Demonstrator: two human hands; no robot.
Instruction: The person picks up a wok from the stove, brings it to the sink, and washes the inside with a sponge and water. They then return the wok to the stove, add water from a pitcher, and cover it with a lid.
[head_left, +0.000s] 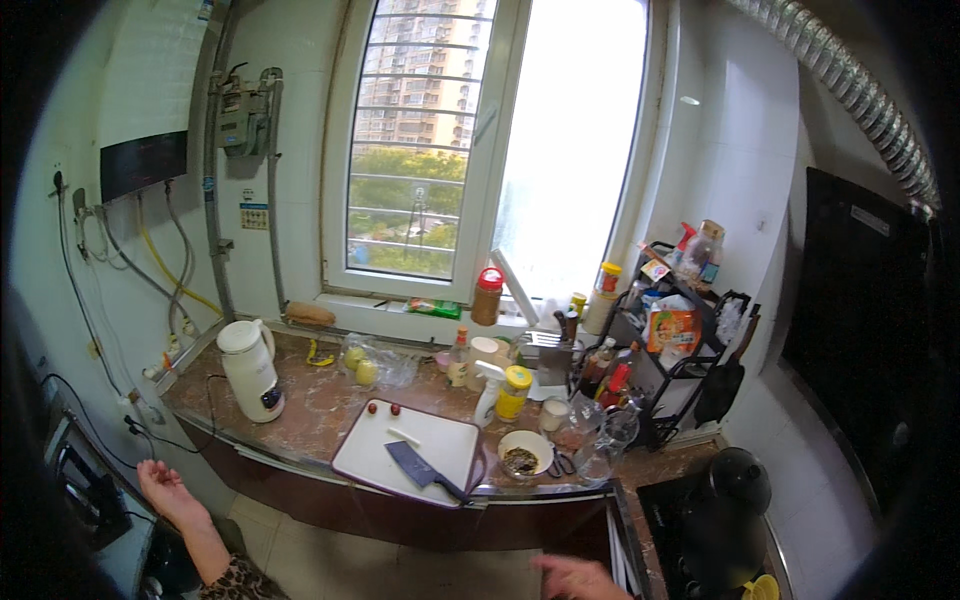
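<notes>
My left hand (172, 495) is at the lower left, off the counter, palm turned up and nothing in it. At the bottom edge my right hand (577, 579) is blurred and partly cut off, with a finger extended and no object seen in it. Between and beyond the hands lies a white cutting board (360, 454) with a dark rim. On it rest a cleaver (414, 463), a short white stick-like piece (403, 436) and two small dark red round fruits (395, 409). Right of the board stands a cream bowl (524, 442) holding dark chopped bits, beside black-handled scissors (560, 463).
A white electric kettle (249, 371) stands on the counter's left. Behind the board are bagged green fruits (365, 371), a white spray bottle (489, 394) and a yellow-lidded jar (514, 393). Glass jars (598, 457), a black rack (679, 364) and a stove with a dark pot (735, 480) occupy the right.
</notes>
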